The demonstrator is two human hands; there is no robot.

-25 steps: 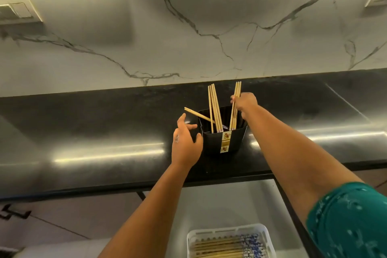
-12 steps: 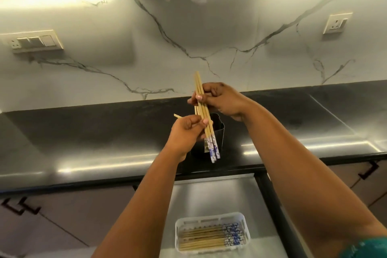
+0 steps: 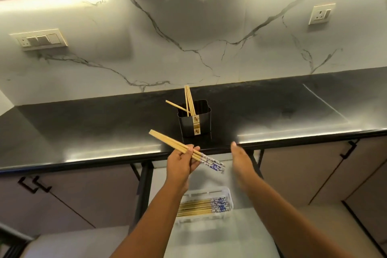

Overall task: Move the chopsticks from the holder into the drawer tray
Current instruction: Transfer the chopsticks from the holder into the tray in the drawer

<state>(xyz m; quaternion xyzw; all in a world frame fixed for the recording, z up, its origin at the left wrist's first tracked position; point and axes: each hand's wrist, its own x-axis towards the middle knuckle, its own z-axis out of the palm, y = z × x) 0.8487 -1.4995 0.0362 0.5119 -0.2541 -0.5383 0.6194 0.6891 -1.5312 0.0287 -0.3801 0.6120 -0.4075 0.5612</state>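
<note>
Left hand pinches a chopstick bundle above the open drawer | right hand spread, empty | more sticks wait in holder | your loose pinch could let the tilted bundle slide, missing tray.

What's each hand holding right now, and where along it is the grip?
The left hand grips a bundle of wooden chopsticks with blue-patterned ends near its middle, slightly toward the patterned ends. The right hand is open, holding nothing.
</note>
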